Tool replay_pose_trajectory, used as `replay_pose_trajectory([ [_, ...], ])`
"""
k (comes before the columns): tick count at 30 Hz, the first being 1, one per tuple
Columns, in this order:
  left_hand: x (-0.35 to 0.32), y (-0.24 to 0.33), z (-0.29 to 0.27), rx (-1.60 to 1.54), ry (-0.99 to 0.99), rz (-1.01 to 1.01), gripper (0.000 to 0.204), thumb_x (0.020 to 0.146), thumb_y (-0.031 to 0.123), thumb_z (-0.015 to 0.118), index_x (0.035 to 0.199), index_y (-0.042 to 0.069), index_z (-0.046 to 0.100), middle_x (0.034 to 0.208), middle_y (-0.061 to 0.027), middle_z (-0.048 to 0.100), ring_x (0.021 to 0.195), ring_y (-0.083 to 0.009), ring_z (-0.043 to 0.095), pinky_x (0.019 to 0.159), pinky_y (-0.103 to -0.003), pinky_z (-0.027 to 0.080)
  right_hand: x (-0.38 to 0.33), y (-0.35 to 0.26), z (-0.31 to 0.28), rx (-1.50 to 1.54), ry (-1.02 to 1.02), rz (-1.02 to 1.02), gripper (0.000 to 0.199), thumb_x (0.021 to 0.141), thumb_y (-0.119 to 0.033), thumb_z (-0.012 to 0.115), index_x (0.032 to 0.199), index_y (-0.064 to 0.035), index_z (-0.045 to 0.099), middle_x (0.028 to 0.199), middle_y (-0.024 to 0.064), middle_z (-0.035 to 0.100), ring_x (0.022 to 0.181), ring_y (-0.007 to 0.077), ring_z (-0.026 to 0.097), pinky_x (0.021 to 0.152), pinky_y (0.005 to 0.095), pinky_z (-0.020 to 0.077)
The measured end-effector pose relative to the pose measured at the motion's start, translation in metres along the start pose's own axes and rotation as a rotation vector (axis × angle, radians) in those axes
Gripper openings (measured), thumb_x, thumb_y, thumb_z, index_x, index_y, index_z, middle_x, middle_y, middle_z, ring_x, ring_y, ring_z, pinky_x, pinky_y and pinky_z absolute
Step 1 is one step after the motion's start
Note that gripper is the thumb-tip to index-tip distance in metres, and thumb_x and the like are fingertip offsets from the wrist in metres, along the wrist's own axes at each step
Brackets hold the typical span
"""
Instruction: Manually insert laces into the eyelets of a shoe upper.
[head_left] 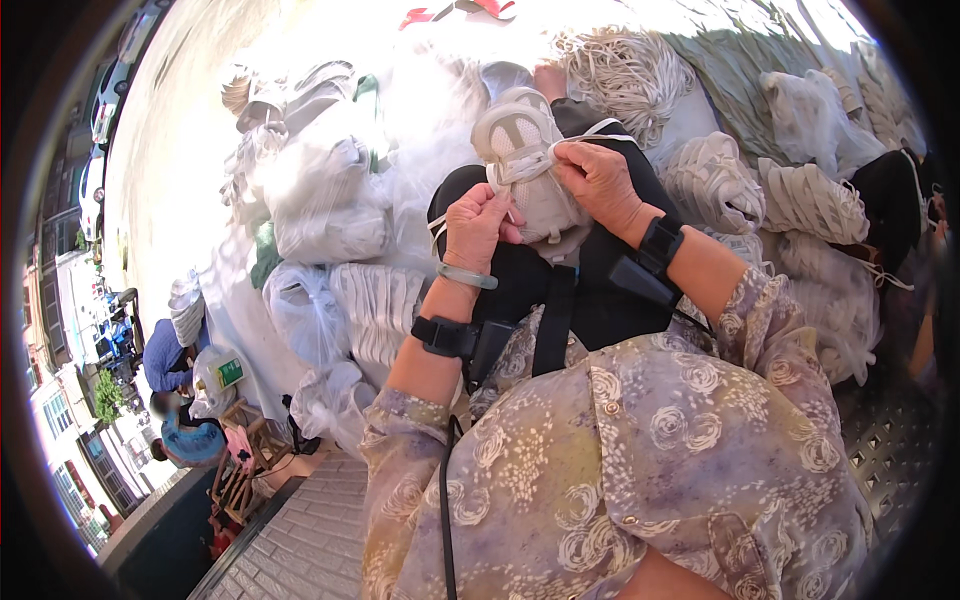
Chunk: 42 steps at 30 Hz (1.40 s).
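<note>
A pale grey and white sneaker upper [537, 195] rests on my black-clad thighs, its tongue end pointing away from me. My left hand [478, 222] is closed in a pinch at the upper's left side, and a white lace end hangs beside it. At the right side of the lacing, my right hand [602, 182] pinches a white shoelace [606, 127], whose loose end trails over my right knee. Both hands are close to the eyelet rows. The exact eyelets are partly hidden by my fingers.
A heap of loose white laces [625, 75] lies beyond my right knee. Bagged uppers [330, 200] are piled on the left, nested stacks of uppers [810, 200] on the right. A person [180, 360] is near a wooden chair [238, 460] at far left; black-trousered legs [890, 200] show at right.
</note>
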<state>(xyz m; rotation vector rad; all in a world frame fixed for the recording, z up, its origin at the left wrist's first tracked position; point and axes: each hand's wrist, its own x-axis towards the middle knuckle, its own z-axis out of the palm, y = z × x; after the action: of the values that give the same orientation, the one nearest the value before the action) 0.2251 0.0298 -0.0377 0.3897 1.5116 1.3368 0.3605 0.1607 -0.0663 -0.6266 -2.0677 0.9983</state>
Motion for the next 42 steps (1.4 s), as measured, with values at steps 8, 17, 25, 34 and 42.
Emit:
replay_pose_trajectory([
  [8, -0.003, -0.005, -0.024, -0.287, 0.294, 0.122, 0.009, 0.086, 0.015, 0.059, 0.085, 0.007, 0.055, 0.064, -0.0005, 0.054, 0.047, -0.0068, 0.049, 0.049, -0.023, 0.047, -0.001, 0.007, -0.003, -0.076, -0.123, 0.233, 0.014, 0.074, -0.015, 0.064, 0.08, -0.006, 0.055, 0.067, 0.0107, 0.058, 0.064, 0.0289, 0.059, 0.058, 0.0349, 0.0451],
  [17, 0.025, -0.021, -0.002, 0.013, 0.284, 0.229, 0.011, 0.087, 0.014, 0.056, 0.083, 0.005, 0.052, 0.059, -0.0024, 0.055, 0.043, -0.0065, 0.049, 0.04, -0.02, 0.041, 0.006, -0.019, -0.014, -0.324, -0.276, -0.332, 0.007, 0.074, -0.016, 0.062, 0.078, -0.0113, 0.06, 0.071, 0.0032, 0.055, 0.07, 0.0213, 0.055, 0.066, 0.0334, 0.0389],
  [25, 0.055, -0.05, -0.008, 0.527, 0.443, 0.481, 0.022, 0.09, 0.018, 0.051, 0.076, 0.002, 0.049, 0.052, -0.0023, 0.052, 0.042, -0.0071, 0.047, 0.04, -0.022, 0.039, 0.011, -0.019, 0.0, -0.506, -0.389, -0.344, 0.02, 0.075, -0.015, 0.055, 0.094, -0.0167, 0.063, 0.075, 0.0016, 0.053, 0.077, 0.0188, 0.052, 0.07, 0.0342, 0.0311],
  [34, 0.048, -0.037, 0.006, 0.656, 0.552, 0.565, 0.025, 0.089, 0.019, 0.051, 0.07, 0.002, 0.049, 0.051, -0.0051, 0.05, 0.043, -0.0126, 0.047, 0.045, -0.029, 0.038, 0.01, -0.016, -0.004, -0.479, -0.398, -0.304, 0.022, 0.079, -0.014, 0.054, 0.098, -0.0178, 0.063, 0.076, -0.0005, 0.053, 0.077, 0.0178, 0.051, 0.072, 0.0338, 0.0312],
  [42, 0.045, -0.038, 0.003, 0.739, 0.469, 0.703, 0.019, 0.082, 0.019, 0.057, 0.077, 0.002, 0.051, 0.057, -0.0108, 0.055, 0.05, -0.0246, 0.051, 0.051, -0.033, 0.042, 0.008, -0.015, -0.003, -0.489, -0.411, -0.287, 0.023, 0.078, -0.013, 0.054, 0.1, -0.0186, 0.062, 0.08, -0.0005, 0.054, 0.08, 0.0186, 0.052, 0.074, 0.0348, 0.032],
])
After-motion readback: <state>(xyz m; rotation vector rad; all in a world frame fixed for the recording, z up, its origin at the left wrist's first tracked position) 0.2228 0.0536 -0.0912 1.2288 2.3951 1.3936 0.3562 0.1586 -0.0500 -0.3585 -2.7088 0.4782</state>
